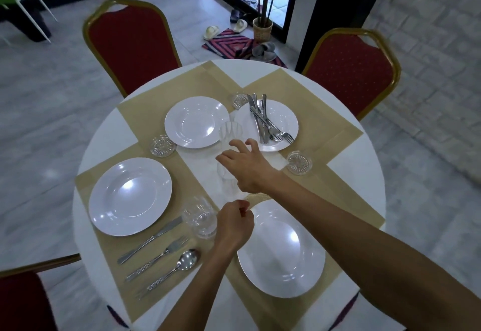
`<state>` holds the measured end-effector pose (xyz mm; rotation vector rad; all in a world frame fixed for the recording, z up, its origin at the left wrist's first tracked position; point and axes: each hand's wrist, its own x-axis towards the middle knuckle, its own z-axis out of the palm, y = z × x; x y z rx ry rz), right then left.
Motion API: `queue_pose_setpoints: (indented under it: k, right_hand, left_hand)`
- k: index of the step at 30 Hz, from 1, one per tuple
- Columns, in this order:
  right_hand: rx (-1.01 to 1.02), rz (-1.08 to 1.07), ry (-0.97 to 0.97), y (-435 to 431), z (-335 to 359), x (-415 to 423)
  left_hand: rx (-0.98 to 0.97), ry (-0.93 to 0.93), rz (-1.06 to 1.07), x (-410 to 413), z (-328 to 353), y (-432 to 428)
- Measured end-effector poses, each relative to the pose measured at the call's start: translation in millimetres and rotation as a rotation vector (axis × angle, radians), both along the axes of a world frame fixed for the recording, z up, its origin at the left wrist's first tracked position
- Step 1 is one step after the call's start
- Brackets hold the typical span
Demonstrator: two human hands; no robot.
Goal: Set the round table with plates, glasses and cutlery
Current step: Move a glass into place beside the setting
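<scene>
Plates all laid; only the left plate [130,196] has cutlery and a glass [200,217] beside it. Spare cutlery [265,119] sits piled farther off. Right hand [247,167], fingers spread, reaches a central glass [230,130]; left hand [234,224] is loosely curled.

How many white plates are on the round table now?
4: one at the left, one at the far middle, one at the far right under the cutlery pile, one nearest, partly behind the forearm.
</scene>
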<state>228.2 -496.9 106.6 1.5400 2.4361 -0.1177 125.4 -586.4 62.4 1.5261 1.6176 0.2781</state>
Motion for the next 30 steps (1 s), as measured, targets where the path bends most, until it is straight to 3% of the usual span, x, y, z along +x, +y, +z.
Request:
queue_pose_setpoints:
  k: [8, 17, 24, 30]
  right_hand:
    - [0.044, -0.044, 0.123, -14, 13, 10]
    - [0.012, -0.441, 0.358, -38, 63, 93]
    - [0.077, -0.751, 0.535, -16, 31, 158]
    - [0.081, -0.850, 0.601, -3, -5, 174]
  left_hand:
    - [-0.013, -0.024, -0.034, -6, 1, -9]
    - [-0.007, -0.073, -0.033, 16, 6, 3]
    - [-0.005, -0.111, -0.056, 42, 10, 27]
    - [0.021, -0.118, -0.029, 56, 10, 46]
